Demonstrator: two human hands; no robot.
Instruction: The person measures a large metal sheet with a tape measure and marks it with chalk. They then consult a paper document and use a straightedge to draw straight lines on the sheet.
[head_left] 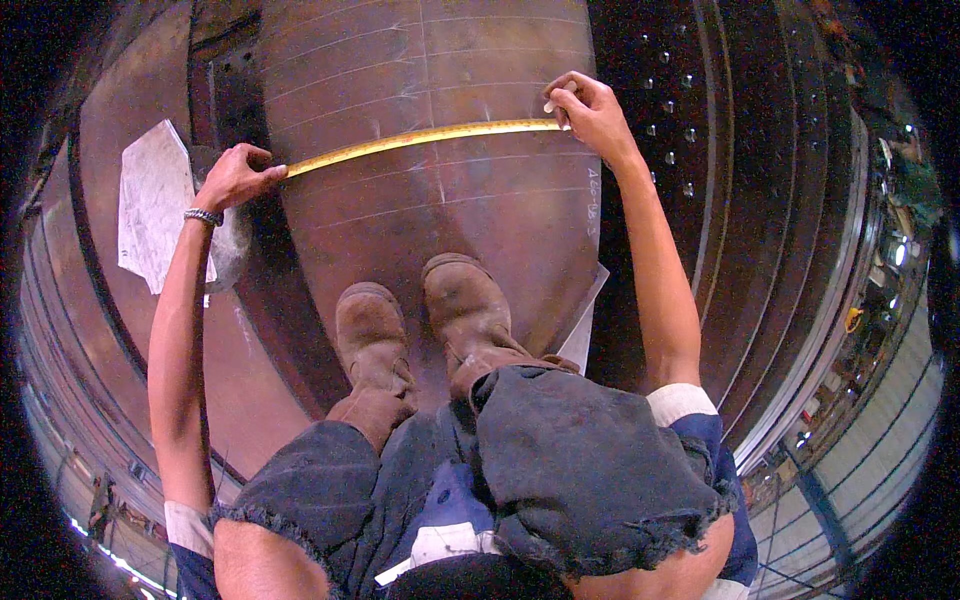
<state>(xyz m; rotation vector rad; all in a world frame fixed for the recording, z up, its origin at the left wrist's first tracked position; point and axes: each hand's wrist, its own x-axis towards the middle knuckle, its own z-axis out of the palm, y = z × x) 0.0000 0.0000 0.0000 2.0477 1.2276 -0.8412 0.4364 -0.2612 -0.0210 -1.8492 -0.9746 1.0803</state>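
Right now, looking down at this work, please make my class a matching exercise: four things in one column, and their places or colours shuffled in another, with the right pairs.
Things
1. measuring tape
2. boots
3. large pale sheet
4. bracelet

Places and colours
A. to the left of the left hand
B. around the left wrist
C. yellow, stretched between the two hands
D. brown, below the yellow strip in the picture

Pairs: 1-C, 2-D, 3-A, 4-B

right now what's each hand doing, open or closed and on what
Left hand: closed, pinching one end of the yellow measuring tape.
Right hand: closed, apparently on a pale stick, at the tape's other end.
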